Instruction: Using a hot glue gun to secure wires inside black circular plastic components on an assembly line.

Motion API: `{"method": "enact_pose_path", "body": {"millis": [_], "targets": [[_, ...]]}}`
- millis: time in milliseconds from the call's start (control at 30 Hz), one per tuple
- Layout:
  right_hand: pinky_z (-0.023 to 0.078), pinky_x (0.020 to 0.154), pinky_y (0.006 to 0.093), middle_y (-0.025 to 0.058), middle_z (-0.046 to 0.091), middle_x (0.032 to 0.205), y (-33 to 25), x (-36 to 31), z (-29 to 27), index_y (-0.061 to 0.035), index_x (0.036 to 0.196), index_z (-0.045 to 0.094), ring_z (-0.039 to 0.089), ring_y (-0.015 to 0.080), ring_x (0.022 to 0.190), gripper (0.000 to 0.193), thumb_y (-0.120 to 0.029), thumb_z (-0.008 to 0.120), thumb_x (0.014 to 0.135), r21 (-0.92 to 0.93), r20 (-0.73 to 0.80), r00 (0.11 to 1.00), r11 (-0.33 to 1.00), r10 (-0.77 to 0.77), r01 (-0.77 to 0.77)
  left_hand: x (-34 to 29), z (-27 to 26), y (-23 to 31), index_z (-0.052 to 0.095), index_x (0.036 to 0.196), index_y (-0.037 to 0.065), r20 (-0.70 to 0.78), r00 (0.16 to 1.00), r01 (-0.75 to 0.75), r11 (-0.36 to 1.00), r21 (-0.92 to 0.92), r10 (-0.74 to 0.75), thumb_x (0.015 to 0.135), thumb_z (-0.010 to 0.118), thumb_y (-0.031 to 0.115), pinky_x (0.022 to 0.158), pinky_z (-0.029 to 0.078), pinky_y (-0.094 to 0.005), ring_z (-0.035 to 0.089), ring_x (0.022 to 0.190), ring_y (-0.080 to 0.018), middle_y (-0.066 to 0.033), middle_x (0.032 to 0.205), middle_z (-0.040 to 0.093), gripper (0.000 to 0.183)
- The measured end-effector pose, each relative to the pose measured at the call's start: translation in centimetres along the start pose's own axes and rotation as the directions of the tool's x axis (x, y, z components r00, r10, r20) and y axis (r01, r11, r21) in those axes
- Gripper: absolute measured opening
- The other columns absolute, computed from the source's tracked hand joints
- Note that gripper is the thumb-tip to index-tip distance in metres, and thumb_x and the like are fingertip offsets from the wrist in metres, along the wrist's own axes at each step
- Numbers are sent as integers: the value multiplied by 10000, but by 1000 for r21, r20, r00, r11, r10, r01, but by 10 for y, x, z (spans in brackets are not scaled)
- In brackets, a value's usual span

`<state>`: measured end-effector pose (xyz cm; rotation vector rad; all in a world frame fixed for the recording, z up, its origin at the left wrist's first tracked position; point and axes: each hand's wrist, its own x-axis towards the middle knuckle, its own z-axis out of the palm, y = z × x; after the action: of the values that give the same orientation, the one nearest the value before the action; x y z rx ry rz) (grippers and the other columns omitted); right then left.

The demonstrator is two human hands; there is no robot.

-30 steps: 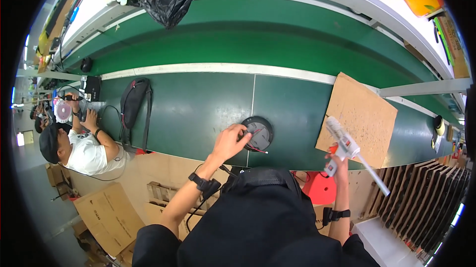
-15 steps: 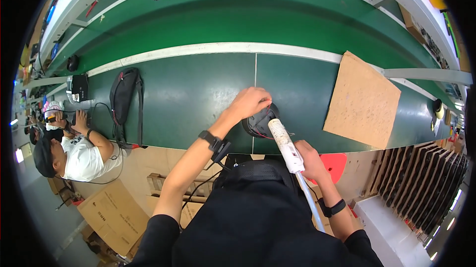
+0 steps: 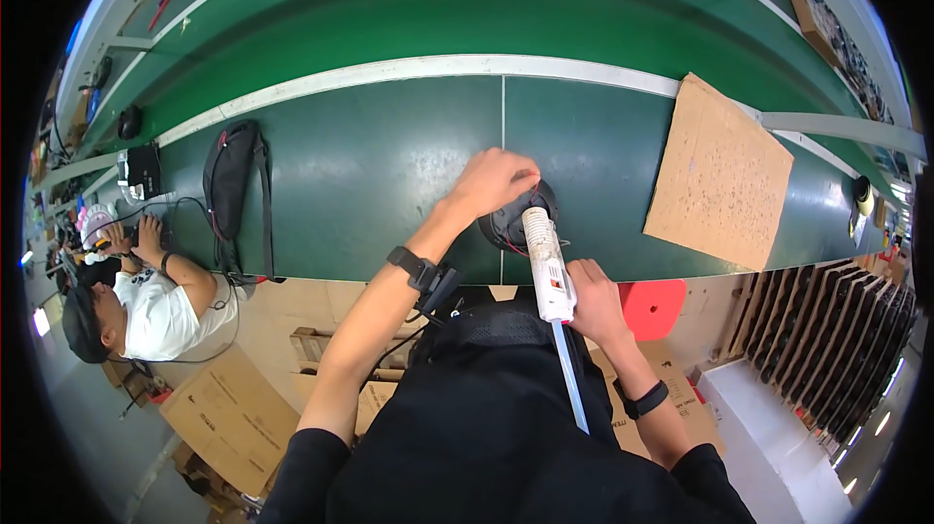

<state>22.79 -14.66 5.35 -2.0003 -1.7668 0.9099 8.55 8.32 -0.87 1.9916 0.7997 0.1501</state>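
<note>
A black round housing (image 3: 500, 223) lies on the green bench top in front of me, with thin red wires on it. My left hand (image 3: 494, 181) reaches over its far side, thumb and fingertips closed in a pinch on what looks like a thin red wire. My right hand (image 3: 595, 302) is wrapped round the handle of a white hot glue gun (image 3: 548, 266), its grip partly hidden behind the body. The gun's front end points at the housing, over its near right part. From its rear, a long translucent glue stick (image 3: 570, 378) sticks out toward me.
A brown cardboard sheet (image 3: 722, 174) lies to the right on the bench. Left are a black bag (image 3: 231, 179) and a co-worker in a white shirt (image 3: 180, 305). Below the edge stand a red stool (image 3: 654, 310), cartons (image 3: 232, 417) and a rack of dark parts (image 3: 827, 344).
The glue gun has swung more upright, its rear moving left, and my right hand has shifted slightly left. My left hand has lifted a little off the housing, still pinched. The view has tilted slightly.
</note>
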Motion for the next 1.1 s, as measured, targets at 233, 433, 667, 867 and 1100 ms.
{"method": "enact_pose_path", "body": {"millis": [233,433,667,867,1100], "targets": [[504,692,471,156,597,814,-1,1,1,-20,874,544,616,361,827,284,-176,754,764,-25,-7,1000,999,20,-20,-11,-4,-2,738,938,58,-47,995,-94,996,-10,94,877,691,172,674,536,-358,680,724,-239,-94,832,715,139],[502,684,472,173,611,777,3,-1,-1,-12,876,559,627,376,780,282,-184,756,769,2,6,999,999,52,-53,-42,-8,1,730,957,16,-2,996,82,967,-239,-85,842,712,59,633,511,-300,608,666,-173,-87,798,664,123],[486,648,477,187,587,755,3,1,-2,-9,825,541,609,398,736,250,-112,750,736,57,-49,998,998,28,-25,-66,0,-8,729,972,23,24,1000,24,968,-249,-18,843,702,50,651,530,-324,617,688,-183,-70,858,662,135],[475,649,472,200,579,783,-2,-1,-15,3,865,559,594,416,745,217,-69,718,738,97,-41,998,994,57,-53,-82,-2,15,704,1022,71,-129,982,-126,989,75,135,849,679,98,709,551,-377,654,747,-274,-72,895,663,176],[465,664,448,199,554,817,15,-6,-23,25,893,553,571,427,758,217,-64,682,743,227,-26,1000,974,7,-1,-98,16,11,700,974,93,116,978,-191,967,167,173,860,678,150,720,554,-410,677,804,-298,-74,887,679,129]]}}
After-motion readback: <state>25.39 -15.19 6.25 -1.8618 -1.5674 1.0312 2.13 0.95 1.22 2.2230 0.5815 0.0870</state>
